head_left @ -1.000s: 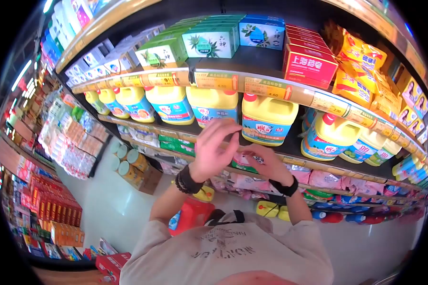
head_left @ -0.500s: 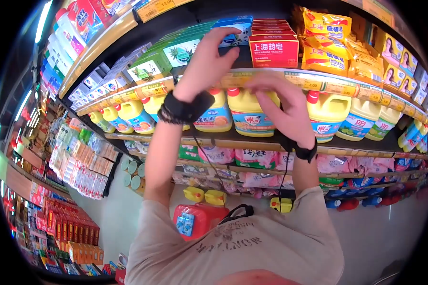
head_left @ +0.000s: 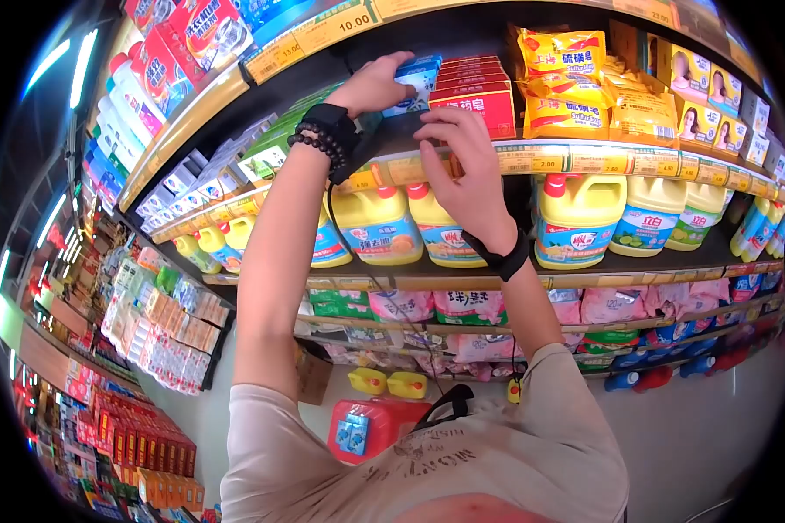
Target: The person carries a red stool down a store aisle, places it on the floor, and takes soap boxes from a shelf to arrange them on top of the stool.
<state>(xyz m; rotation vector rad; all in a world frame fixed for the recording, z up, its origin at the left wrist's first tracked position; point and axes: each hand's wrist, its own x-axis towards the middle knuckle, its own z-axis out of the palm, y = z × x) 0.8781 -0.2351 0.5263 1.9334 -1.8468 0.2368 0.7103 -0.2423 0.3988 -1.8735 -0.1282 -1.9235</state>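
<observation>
My left hand (head_left: 377,84) reaches onto the upper shelf, thumb and fingers spread against the blue soap boxes (head_left: 422,77). Its palm side is hidden, so a firm hold does not show. Below and to the right, my right hand (head_left: 467,166) hangs before the shelf edge with fingers apart and nothing in them. Its fingertips are close to the stacked red soap boxes (head_left: 480,98). Green soap boxes (head_left: 301,131) lie left of the blue ones, partly behind my left forearm. Both wrists wear black bands.
Yellow soap packets (head_left: 563,83) sit right of the red boxes. Yellow detergent jugs (head_left: 582,222) line the shelf below, under a price-tag rail (head_left: 584,161). A red basket (head_left: 377,423) holding blue boxes (head_left: 351,434) is on the floor by my body. Stacked goods (head_left: 166,318) stand at left.
The view has shifted. My left hand has moved deeper onto the shelf, over the blue boxes. My right hand has risen from the jugs toward the red boxes.
</observation>
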